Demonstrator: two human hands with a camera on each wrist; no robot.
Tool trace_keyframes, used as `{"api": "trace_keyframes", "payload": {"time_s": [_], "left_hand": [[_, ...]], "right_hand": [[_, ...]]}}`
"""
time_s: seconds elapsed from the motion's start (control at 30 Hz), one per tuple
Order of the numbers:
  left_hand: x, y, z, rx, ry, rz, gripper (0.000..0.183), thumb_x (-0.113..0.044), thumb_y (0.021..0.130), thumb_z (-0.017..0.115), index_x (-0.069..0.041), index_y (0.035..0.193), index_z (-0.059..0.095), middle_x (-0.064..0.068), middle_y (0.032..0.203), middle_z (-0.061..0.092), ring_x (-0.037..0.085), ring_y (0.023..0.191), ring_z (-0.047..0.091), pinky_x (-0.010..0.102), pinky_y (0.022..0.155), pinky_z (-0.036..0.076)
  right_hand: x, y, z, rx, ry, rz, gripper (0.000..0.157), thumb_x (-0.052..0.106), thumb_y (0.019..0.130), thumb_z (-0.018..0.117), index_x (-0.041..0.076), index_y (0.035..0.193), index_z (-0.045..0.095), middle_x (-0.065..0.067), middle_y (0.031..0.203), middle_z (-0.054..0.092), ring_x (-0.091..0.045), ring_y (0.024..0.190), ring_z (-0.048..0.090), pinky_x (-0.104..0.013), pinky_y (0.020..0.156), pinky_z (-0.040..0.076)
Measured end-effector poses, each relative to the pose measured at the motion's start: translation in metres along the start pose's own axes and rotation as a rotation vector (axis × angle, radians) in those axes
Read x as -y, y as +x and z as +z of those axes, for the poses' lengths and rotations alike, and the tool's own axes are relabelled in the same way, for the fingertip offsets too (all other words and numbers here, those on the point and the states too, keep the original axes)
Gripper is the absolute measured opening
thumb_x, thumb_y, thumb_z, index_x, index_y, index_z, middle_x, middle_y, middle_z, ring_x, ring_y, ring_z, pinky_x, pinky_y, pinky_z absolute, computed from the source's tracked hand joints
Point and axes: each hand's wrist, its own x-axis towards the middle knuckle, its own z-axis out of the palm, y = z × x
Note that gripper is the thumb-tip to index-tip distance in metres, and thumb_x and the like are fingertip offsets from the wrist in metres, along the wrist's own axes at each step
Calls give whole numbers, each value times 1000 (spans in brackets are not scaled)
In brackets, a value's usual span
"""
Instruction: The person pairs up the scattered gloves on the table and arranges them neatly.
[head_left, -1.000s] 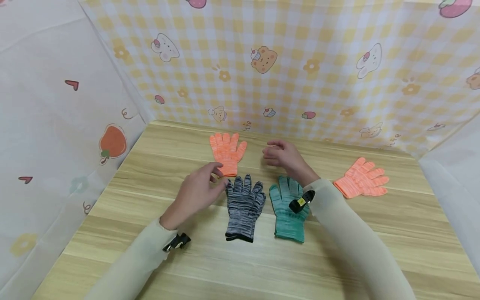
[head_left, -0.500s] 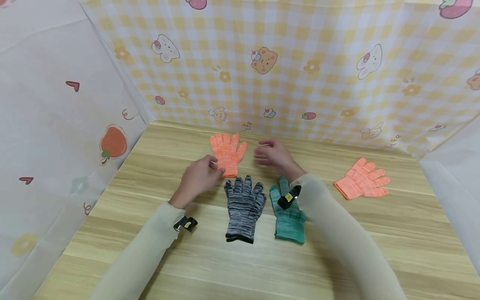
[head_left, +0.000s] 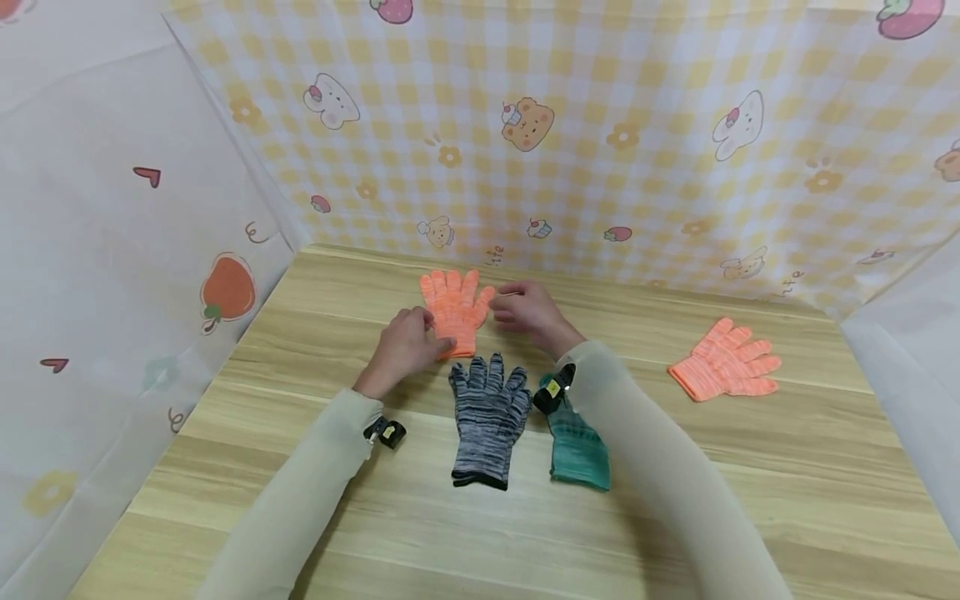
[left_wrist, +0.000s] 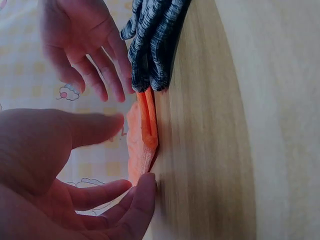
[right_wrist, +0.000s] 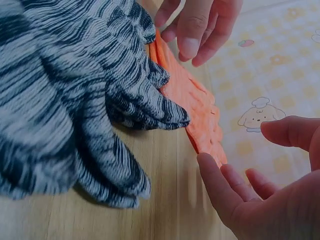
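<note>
"Life" is the one readable word, printed on the yellow-checked cloth (head_left: 585,183).
In the head view it stands twice near the cloth's lower edge: one print (head_left: 493,255) left of the middle, running steeply upward, another print (head_left: 787,283) toward the right, slanting, both with an indistinct first letter. The yellow labels (head_left: 554,388) on the black wrist devices (head_left: 546,402) are too small to read.

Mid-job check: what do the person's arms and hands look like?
The left long cream fabric sleeve and the matching right sleeve are plain and reach the wrists. The left small black wrist device and its right counterpart each show a yellow mark. The left hand and right hand are bare, without gloves. No cables show.
</note>
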Motion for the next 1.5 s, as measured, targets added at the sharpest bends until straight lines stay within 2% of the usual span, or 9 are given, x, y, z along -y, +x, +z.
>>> {"api": "trace_keyframes", "payload": {"time_s": [0.2, 0.4, 0.53, 0.77, 0.9, 1.0, 1.2, 1.33, 1.5], "left_hand": [[6, 16, 8, 3, 14, -49, 72, -45, 96, 85, 8, 136, 56, 27, 129, 57, 40, 104, 60, 52, 87, 55], [-8, 11, 2, -5, 17, -100, 83, -29, 93, 89, 12, 150, 45, 35, 145, 46, 50, 118, 59, 59, 101, 54], [-10, 11, 3, -19, -2, -131, 84, -25, 93, 90, 7, 155, 42, 34, 150, 43, 53, 125, 57, 59, 105, 53], [-4, 14, 2, -12, -86, -97, 79, -18, 92, 88, 3, 154, 43, 30, 146, 51, 47, 127, 56, 57, 107, 50], [0, 15, 0, 1, -241, -95, 73, -16, 95, 84, 2, 153, 44, 29, 152, 53, 44, 133, 56, 54, 111, 49], [1, 15, -1, 36, -439, -112, 71, -13, 98, 79, 2, 156, 41, 28, 155, 53, 40, 133, 59, 51, 111, 51], [1, 14, -3, 112, -821, -161, 69, -4, 102, 71, 1, 162, 37, 17, 120, 60, 19, 88, 59, 30, 77, 54], [-3, 13, -6, 138, -953, -182, 70, -2, 104, 68, -2, 166, 35, 5, 95, 56, 14, 76, 53, 26, 68, 48], [-8, 11, -6, 157, -1054, -197, 71, -2, 106, 65, -4, 169, 31, 6, 105, 56, 13, 81, 55, 25, 72, 50]], "right_hand": [[2, 2, 4, -1, 17, 85, 52, 11, 110, 67, -5, 157, 51, -23, 153, 58, -39, 133, 67, -47, 104, 60], [3, 4, 8, 6, 84, 123, 52, 11, 111, 66, -3, 159, 50, -24, 158, 55, -39, 130, 68, -45, 104, 60], [3, 4, 9, 18, 129, 149, 50, 11, 111, 66, -3, 157, 53, -24, 160, 50, -40, 131, 67, -45, 103, 61], [4, 3, 12, 28, 171, 194, 50, 9, 110, 66, -1, 158, 54, -23, 167, 41, -41, 131, 65, -45, 102, 61], [4, 3, 13, 28, 190, 210, 49, 8, 110, 66, -2, 156, 55, -23, 169, 38, -42, 131, 65, -45, 103, 60], [3, 4, 13, 35, 196, 214, 48, 8, 110, 66, -3, 155, 55, -21, 169, 37, -42, 132, 64, -46, 103, 60], [2, 4, 12, 56, 205, 219, 48, 8, 109, 66, -1, 155, 54, -22, 169, 37, -43, 135, 61, -48, 105, 59], [2, 4, 12, 56, 194, 217, 46, 9, 109, 66, -2, 153, 56, -22, 163, 43, -44, 135, 62, -47, 104, 60], [3, 4, 11, 44, 194, 208, 45, 9, 110, 65, -3, 152, 57, -20, 154, 53, -38, 133, 63, -44, 106, 58]]}}
